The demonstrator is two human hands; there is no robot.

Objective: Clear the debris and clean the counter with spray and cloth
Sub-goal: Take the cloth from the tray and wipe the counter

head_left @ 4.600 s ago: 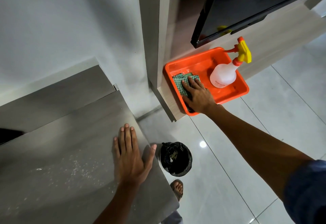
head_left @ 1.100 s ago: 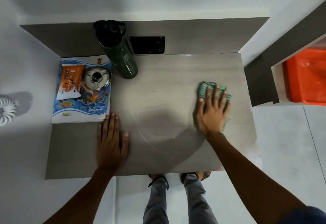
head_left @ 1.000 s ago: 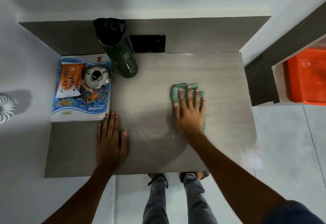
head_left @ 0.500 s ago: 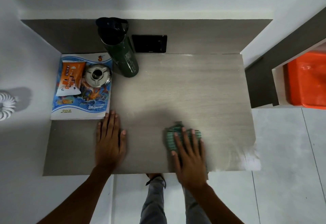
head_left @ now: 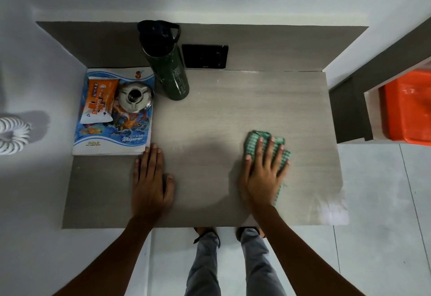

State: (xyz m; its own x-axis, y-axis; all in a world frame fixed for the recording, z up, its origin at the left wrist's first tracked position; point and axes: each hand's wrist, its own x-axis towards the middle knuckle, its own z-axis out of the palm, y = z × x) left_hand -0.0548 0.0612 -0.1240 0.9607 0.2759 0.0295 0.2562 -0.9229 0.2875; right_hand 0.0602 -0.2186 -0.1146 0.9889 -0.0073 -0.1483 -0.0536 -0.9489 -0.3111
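A green checked cloth [head_left: 253,141] lies flat on the grey wood-grain counter [head_left: 233,109], right of centre. My right hand [head_left: 264,172] presses on it with straight, spread fingers, covering most of it. My left hand [head_left: 151,181] rests flat on the counter near the front, just below the corner of a booklet. White powdery debris [head_left: 331,209] smears the counter's front right corner. The spray bottle is out of sight.
A blue booklet [head_left: 112,137] at the left carries an orange wipes packet [head_left: 99,100] and a steel lid [head_left: 135,96]. A dark green bottle [head_left: 172,71] stands at the back beside a black wall socket [head_left: 205,56]. An orange tray [head_left: 408,109] sits on a ledge to the right.
My right hand has slid the cloth from the counter's front edge back and to the right. The left hand has stayed in place.
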